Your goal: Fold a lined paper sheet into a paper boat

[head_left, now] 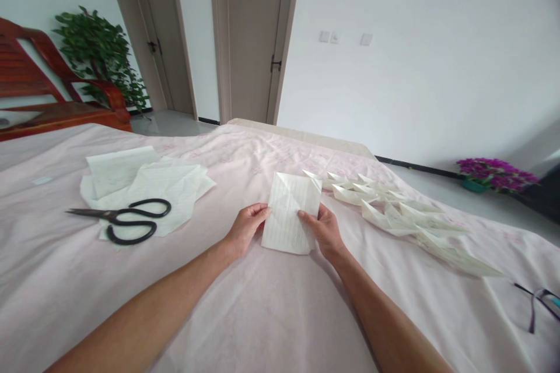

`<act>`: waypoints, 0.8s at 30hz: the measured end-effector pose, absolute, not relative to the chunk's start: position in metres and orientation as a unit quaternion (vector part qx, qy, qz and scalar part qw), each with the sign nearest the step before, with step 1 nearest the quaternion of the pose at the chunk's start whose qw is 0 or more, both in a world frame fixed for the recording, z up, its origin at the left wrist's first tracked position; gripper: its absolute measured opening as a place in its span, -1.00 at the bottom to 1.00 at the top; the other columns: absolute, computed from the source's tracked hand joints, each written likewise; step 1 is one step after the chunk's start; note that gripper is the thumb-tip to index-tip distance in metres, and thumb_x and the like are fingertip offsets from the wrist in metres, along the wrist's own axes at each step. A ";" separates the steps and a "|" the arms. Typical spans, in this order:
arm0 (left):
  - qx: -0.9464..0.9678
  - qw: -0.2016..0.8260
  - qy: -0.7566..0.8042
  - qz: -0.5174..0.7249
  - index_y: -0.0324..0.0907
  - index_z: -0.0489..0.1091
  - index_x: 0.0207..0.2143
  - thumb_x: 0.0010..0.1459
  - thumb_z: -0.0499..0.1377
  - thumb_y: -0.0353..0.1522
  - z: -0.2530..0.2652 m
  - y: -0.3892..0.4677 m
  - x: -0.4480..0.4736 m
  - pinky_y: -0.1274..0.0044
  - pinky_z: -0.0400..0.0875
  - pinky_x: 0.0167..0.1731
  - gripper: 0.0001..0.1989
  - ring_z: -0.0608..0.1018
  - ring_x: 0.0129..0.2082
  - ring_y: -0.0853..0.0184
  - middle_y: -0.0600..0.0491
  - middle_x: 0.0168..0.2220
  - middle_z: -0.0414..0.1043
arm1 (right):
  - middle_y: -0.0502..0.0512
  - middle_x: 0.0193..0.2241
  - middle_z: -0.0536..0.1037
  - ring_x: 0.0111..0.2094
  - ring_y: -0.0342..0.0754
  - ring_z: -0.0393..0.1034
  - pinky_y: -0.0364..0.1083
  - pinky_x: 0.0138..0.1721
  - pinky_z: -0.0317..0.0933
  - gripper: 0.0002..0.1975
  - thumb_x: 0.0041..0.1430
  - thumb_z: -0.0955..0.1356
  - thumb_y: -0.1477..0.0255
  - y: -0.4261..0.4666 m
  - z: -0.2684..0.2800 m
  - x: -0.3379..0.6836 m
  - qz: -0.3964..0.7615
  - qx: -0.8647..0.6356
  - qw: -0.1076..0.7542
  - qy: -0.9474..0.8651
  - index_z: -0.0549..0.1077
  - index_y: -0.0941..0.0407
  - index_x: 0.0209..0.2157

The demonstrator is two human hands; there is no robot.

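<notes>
A folded sheet of lined paper is held upright between my two hands, just above the pink cloth. My left hand pinches its left edge, thumb in front and fingers behind. On the right edge, my right hand grips it with the thumb pressed on the front face. Faint creases run across the upper part of the paper. Several folded paper boats stand in a cluster to the right of my right hand. To the left lie loose paper sheets, with black-handled scissors resting on them.
A pink patterned cloth covers the wrinkled surface under my arms. Eyeglasses lie at the right edge. Beyond are a wooden chair, a green plant, doors and purple flowers in a pot.
</notes>
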State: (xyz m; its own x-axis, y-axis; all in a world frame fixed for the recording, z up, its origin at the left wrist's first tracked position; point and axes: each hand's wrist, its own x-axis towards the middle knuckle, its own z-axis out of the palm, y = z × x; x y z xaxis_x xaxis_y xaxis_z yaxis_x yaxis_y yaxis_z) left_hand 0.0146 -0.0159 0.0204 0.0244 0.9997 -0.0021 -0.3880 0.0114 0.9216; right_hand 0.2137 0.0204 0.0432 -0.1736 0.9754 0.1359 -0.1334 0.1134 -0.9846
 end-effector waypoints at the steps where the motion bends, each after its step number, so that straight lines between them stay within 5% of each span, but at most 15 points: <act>1: 0.391 0.594 0.388 0.586 -0.28 0.48 -0.21 -0.01 0.32 -0.17 0.020 -0.016 0.014 0.55 0.36 -0.35 -0.60 0.52 -0.42 0.36 0.01 -0.37 0.53 | 0.09 -0.30 0.62 -0.36 -0.01 0.49 -0.09 -0.34 0.34 -0.58 -0.09 0.51 0.26 0.021 0.044 0.214 0.539 -0.380 0.517 -0.546 0.50 0.14 -0.18; 9: 0.439 0.518 0.424 0.600 -0.28 0.48 -0.28 -0.01 0.31 -0.26 0.029 -0.016 0.013 0.56 0.35 -0.30 -0.71 0.51 -0.38 0.37 0.03 -0.37 0.53 | 0.10 -0.25 0.62 -0.30 0.01 0.49 -0.06 -0.27 0.33 -0.60 -0.04 0.48 0.27 0.024 0.044 0.212 0.518 -0.370 0.537 -0.554 0.49 0.10 -0.13; 13: 0.530 0.309 0.503 0.609 -0.24 0.49 -0.33 0.05 0.26 -0.32 0.032 -0.017 0.008 0.60 0.30 -0.41 -0.84 0.45 -0.47 0.43 0.10 -0.45 0.48 | 0.06 -0.29 0.61 -0.29 0.01 0.46 -0.01 -0.22 0.32 -0.69 -0.03 0.45 0.29 0.027 0.045 0.217 0.367 -0.407 0.569 -0.613 0.55 0.08 -0.20; 16: 0.612 0.157 0.486 0.604 -0.18 0.49 -0.32 0.15 0.14 -0.44 0.034 -0.018 0.002 0.59 0.33 -0.35 -0.88 0.50 -0.36 0.39 0.06 -0.34 0.52 | 0.07 -0.30 0.60 -0.23 0.03 0.44 0.03 -0.13 0.29 -0.82 0.01 0.43 0.34 0.026 0.051 0.222 0.230 -0.381 0.583 -0.679 0.58 0.06 -0.29; 24: 0.739 0.064 0.469 0.479 -0.14 0.48 -0.21 0.10 0.13 -0.59 0.019 -0.009 -0.013 0.46 0.41 -0.06 -0.73 0.52 -0.11 0.31 0.02 -0.14 0.52 | 0.06 -0.29 0.61 -0.19 0.02 0.41 0.06 -0.12 0.30 -0.80 0.20 0.31 0.46 0.030 0.042 0.229 0.103 -0.315 0.448 -0.830 0.60 -0.02 -0.34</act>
State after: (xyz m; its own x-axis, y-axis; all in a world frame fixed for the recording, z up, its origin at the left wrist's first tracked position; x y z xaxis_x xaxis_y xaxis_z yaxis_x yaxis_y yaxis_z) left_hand -0.0135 -0.0089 0.0193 0.1016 0.7552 0.6476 0.6325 -0.5515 0.5439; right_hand 0.2292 0.0299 0.0421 -0.3999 0.6151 0.6795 0.4312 0.7805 -0.4527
